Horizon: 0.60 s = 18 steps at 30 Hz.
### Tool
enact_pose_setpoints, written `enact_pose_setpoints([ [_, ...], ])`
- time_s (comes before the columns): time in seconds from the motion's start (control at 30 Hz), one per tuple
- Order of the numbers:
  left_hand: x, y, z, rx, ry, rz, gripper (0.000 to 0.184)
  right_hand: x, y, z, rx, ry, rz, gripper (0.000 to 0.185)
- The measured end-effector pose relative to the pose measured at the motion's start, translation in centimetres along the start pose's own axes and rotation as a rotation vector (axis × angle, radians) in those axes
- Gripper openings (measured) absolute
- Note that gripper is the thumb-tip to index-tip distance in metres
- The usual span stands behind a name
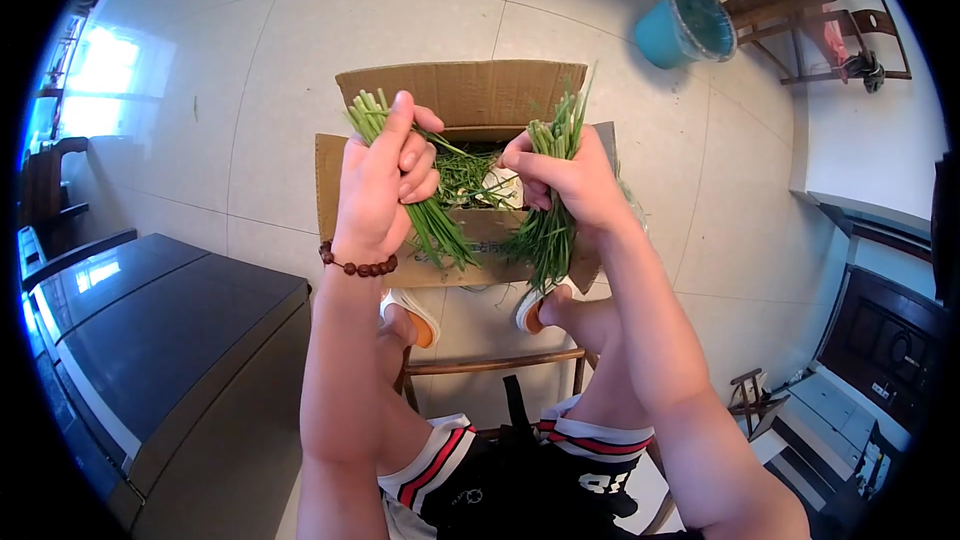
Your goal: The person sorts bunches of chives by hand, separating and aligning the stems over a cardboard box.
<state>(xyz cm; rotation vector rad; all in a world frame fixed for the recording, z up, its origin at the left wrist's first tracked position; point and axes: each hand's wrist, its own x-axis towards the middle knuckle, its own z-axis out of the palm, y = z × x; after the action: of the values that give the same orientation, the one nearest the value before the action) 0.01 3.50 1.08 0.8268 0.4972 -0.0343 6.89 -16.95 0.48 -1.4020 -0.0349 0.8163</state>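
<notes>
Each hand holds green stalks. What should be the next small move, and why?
Perhaps the right hand should bring the right chive-like bunch closer to the left chive-like bunch in the left hand: the bunches are apart, their paler ends pointing roughly the same way.

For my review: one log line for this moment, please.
left hand: holds green bunch | right hand: holds second bunch | cardboard box: open, stalks inside

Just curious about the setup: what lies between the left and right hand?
Between the left hand and the right hand, the head view shows the open cardboard box with loose green stalks and something whitish inside.
</notes>
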Motion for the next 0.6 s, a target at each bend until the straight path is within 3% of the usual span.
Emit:
enact_pose_setpoints([
  [0.2, -0.3, -0.2, 0.2, -0.004, -0.074, -0.083, 0.033, 0.1, 0.0, 0.3, -0.108, 0.017, 0.016, 0.019],
  [0.37, -0.3, -0.6, 0.4, 0.066, -0.069, -0.079, 0.034, -0.2, 0.0, 0.9, 0.085, -0.076, 0.021, 0.017],
  [0.6, -0.4, -1.2, 0.7, 0.101, -0.085, -0.083, 0.034, 0.1, 0.8, 1.4, 0.113, -0.080, 0.001, 0.014],
])
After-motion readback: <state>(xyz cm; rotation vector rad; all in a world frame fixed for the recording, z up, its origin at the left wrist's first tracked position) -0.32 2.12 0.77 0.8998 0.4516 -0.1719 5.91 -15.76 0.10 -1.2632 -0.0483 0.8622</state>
